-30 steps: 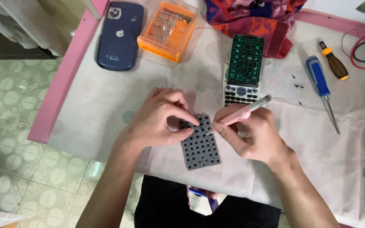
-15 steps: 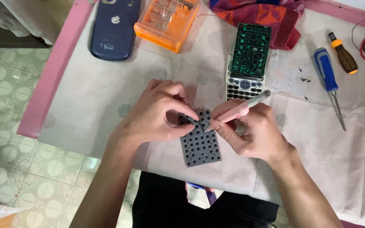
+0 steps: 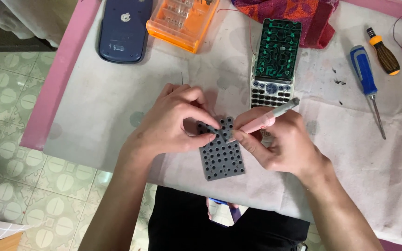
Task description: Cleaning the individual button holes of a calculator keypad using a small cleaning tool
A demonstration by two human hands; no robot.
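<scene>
A: Nearest the camera, low in the middle of the frame, what lies between the hands?

B: One grey rubber keypad mat (image 3: 221,153), full of round holes, flat on the white cloth (image 3: 117,116). Its long axis runs nearly up and down the frame, the top end leaning slightly right.

A: And the fingers?

B: The left hand (image 3: 170,125) comes in from the lower left; thumb and forefinger are closed narrow on the mat's upper left corner, pinching it. The right hand (image 3: 280,144) comes from the lower right, its fingers wrapped around one pink-handled tool (image 3: 268,119). The tool's long axis slopes from its grey end at upper right down to lower left, where the tip meets the mat's upper right edge, just beside the left fingertips. The tip itself is hidden by fingers.

A: So the mat sits mostly below both sets of fingers?

B: Yes, only its top edge is covered.

A: Farther up?

B: One opened calculator (image 3: 275,65), green circuit board showing, long axis upright, just above the right hand. At upper right, two screwdrivers: a blue-handled screwdriver (image 3: 364,69) and a smaller orange-and-black screwdriver (image 3: 383,52). At the top edge, one orange bit case (image 3: 182,23), one dark blue back cover (image 3: 124,28) at upper left, and a red patterned cloth (image 3: 298,14).
</scene>
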